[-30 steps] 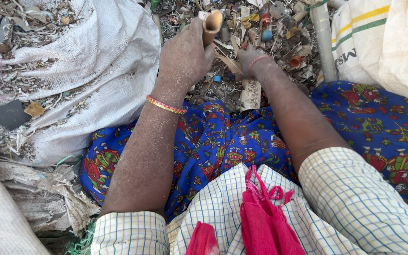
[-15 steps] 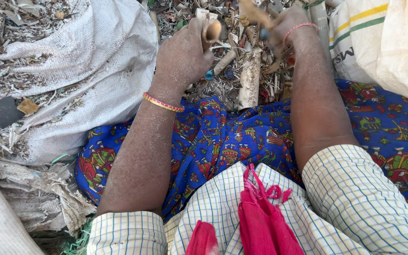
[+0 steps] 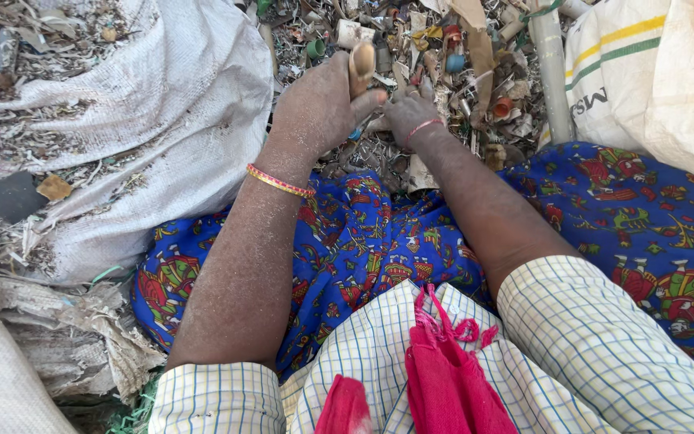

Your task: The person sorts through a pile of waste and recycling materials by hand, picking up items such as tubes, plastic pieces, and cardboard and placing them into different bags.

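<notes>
My left hand point(image 3: 319, 104) is closed around a short tan tube-shaped scrap piece point(image 3: 361, 64), held upright above the edge of the blue patterned cloth point(image 3: 363, 249) on my lap. An orange and pink bangle point(image 3: 279, 182) circles that wrist. My right hand point(image 3: 411, 112) reaches down into the heap of mixed scrap point(image 3: 459, 72), fingers spread among the pieces; a pink band sits on its wrist. Whether it grips anything is hidden by the litter.
A grey-white sack point(image 3: 146, 120) dusted with shreds lies at the left. A white sack with yellow and green stripes point(image 3: 652, 72) stands at the right. A pale pipe point(image 3: 552, 64) lies in the heap. Torn sacking point(image 3: 50, 337) is at the lower left.
My right hand has dropped from the upper right of the heap back down beside the left hand. The left hand keeps the tan piece and has barely moved.
</notes>
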